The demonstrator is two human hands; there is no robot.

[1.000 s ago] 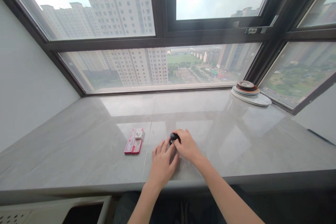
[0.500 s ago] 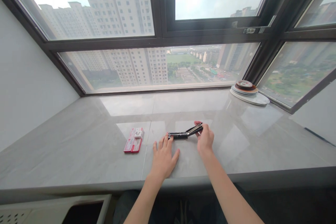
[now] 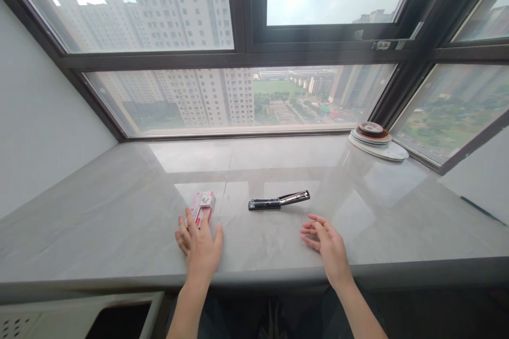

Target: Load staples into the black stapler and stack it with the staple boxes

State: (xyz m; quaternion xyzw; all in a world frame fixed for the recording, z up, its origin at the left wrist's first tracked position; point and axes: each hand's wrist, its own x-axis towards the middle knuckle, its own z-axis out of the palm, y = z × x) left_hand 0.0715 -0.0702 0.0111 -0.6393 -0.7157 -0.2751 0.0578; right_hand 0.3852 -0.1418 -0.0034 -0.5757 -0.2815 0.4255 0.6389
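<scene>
A black stapler point(image 3: 265, 204) lies opened out on the grey stone sill, its metal staple channel showing on the right half. My left hand point(image 3: 201, 248) is open, fingers spread over the near part of some pink-and-white packets point(image 3: 198, 202); whether the fingertips touch them I cannot tell. On top of the packets sits a small white box point(image 3: 207, 199). My right hand point(image 3: 328, 246) hovers to the right and in front of the stapler, fingers loosely apart and holding nothing visible.
A stack of plates point(image 3: 371, 135) stands in the far right corner against the dark window frame point(image 3: 310, 55). The sill's front edge point(image 3: 278, 278) runs below my wrists. Left of my legs is a pale unit point(image 3: 47, 323) with a dark opening.
Both hands have let go of the stapler, which stays opened out on the sill. My left hand has moved left to the packets; my right hand has drawn back toward me.
</scene>
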